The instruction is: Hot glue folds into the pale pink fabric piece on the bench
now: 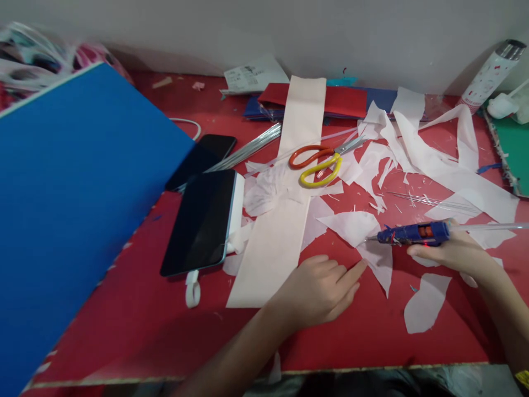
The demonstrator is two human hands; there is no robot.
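Head view: cluttered red tabletop [351, 344] below a plain grey wall [185, 33].
At three o'clock, the right hand [458, 251] is clamped round a blue plastic glue gun [413, 234], nozzle at thin white pointed pieces [380, 267]; at five, the left hand [320, 286] points there, its grip impossible to tell.

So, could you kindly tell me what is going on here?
A person's right hand grips a blue glue gun, its nozzle at the pale cut pieces on the red table; whether it touches them is unclear. The left hand has its index finger stretched to the pieces' edge. Scissors lie beyond, across a pale strip and scraps.
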